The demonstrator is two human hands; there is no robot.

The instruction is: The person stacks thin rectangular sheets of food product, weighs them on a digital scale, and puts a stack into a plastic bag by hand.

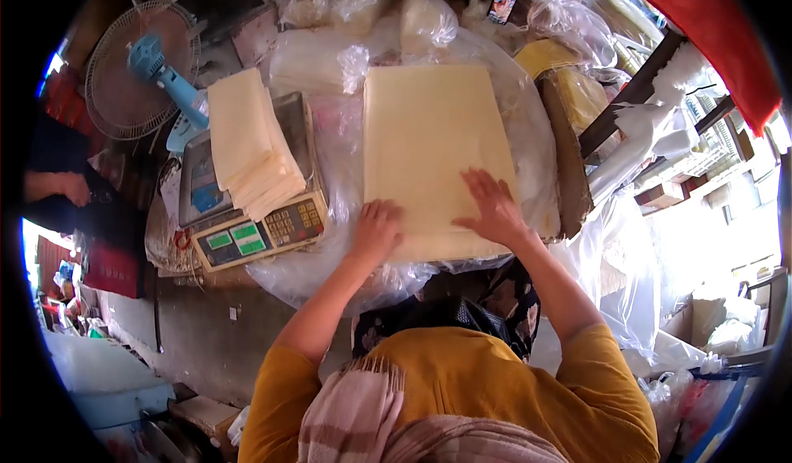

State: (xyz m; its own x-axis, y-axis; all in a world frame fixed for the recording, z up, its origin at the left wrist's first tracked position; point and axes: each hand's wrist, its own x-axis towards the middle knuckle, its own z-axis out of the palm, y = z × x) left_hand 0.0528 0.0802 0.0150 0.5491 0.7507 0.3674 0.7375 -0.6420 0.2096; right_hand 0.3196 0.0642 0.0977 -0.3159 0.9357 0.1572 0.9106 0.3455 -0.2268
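A large pile of thin cream-coloured sheets [436,147] lies in front of me on a table covered with clear plastic. My right hand [494,210] is over the pile's lower right part, its palm down, fingers spread and nothing in them. At the lower left edge of the pile, my left hand [376,231] is blurred; its fingers are bent together, and whether they pinch a sheet cannot be seen. To the left, a bundle of folded cream sheets [253,138] rests on the metal pan of a digital scale [263,231] with green lit displays.
A blue fan [164,73] stands behind the scale. Plastic-wrapped packs [322,61] line the table's far side. A phone [502,5] with a lit screen is at the back. A cardboard piece [564,160] stands along the right edge. Another person's hand [74,189] shows at far left.
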